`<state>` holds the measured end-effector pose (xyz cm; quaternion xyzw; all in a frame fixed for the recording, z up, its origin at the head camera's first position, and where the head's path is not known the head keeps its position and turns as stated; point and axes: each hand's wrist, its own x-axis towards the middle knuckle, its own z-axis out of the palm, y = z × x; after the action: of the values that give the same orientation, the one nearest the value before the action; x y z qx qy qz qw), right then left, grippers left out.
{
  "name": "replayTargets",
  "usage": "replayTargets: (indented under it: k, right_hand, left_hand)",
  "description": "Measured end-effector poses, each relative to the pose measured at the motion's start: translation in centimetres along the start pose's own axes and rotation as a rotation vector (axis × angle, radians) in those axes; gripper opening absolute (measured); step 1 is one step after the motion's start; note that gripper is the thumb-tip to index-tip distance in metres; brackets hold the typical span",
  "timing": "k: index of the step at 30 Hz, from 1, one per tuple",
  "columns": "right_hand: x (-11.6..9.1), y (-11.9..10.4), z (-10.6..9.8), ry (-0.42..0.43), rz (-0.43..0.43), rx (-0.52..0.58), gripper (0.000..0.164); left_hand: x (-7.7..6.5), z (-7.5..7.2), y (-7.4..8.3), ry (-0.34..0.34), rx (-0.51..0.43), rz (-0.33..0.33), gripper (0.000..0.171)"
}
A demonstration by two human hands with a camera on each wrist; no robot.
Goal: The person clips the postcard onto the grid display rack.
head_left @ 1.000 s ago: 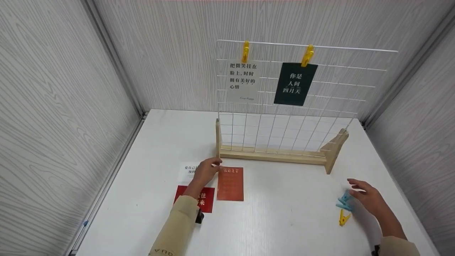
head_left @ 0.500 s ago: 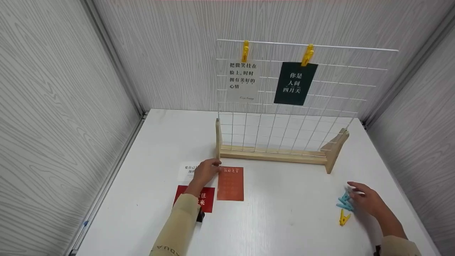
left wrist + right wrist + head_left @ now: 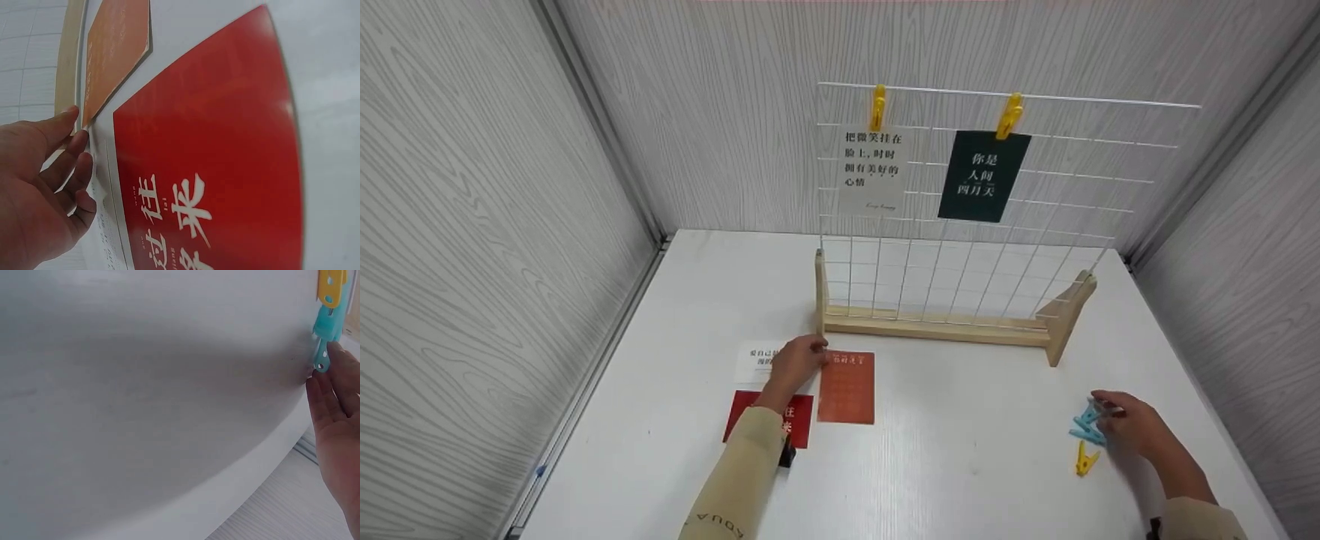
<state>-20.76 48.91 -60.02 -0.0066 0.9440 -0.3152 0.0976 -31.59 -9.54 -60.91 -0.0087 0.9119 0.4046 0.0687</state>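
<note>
Near left: red card [image 3: 208, 124], white characters; orange card [image 3: 847, 390]. Near right: blue clips [image 3: 1086, 433], yellow clip [image 3: 1083, 462]. Far wall [image 3: 720, 120] grey, wood-grain streaked.

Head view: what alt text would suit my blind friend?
A person's left hand is at a corner of an orange card on a white table, while the right hand is at blue clips. Behind, a white card and a green card hang by yellow clips on a wire rack. The left arm partly hides a red card and another white card.
</note>
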Motion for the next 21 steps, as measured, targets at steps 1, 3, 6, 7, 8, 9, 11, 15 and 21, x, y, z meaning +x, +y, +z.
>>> replayTargets:
  k: [1,3,6,7,8,9,11,15,21]
  right_hand:
    - [0.03,0.04,0.01,0.0,0.002,0.001,0.054]
    - [0.08,0.13,0.06,0.001,0.006,0.008,0.054]
    - [0.1,0.18,0.08,0.003,0.022,0.014,0.051]
    - [0.09,0.2,0.08,-0.001,0.025,0.014,0.051]
    - [0.1,0.21,0.09,-0.003,0.032,0.018,0.051]
    - [0.1,0.2,0.1,-0.006,0.036,0.017,0.051]
    - [0.12,0.18,0.12,-0.009,0.039,0.015,0.052]
    - [0.22,0.08,0.18,-0.013,0.038,0.004,0.053]
    - [0.33,-0.16,0.21,0.0,0.031,-0.003,0.049]
  left_hand:
    - [0.05,0.04,0.03,0.003,0.007,0.0,0.026]
    - [0.11,0.12,0.11,0.006,0.008,-0.008,0.025]
    - [0.19,0.25,0.19,0.009,0.034,-0.004,0.023]
    - [0.22,0.28,0.2,0.01,0.048,0.0,0.023]
    - [0.24,0.34,0.22,0.011,0.059,0.001,0.022]
    - [0.27,0.39,0.23,0.012,0.071,0.004,0.021]
    - [0.33,0.46,0.25,0.012,0.08,0.004,0.021]
    - [0.45,0.52,0.29,0.013,0.072,-0.007,0.021]
    - [0.58,0.53,0.37,0.019,0.085,-0.009,0.021]
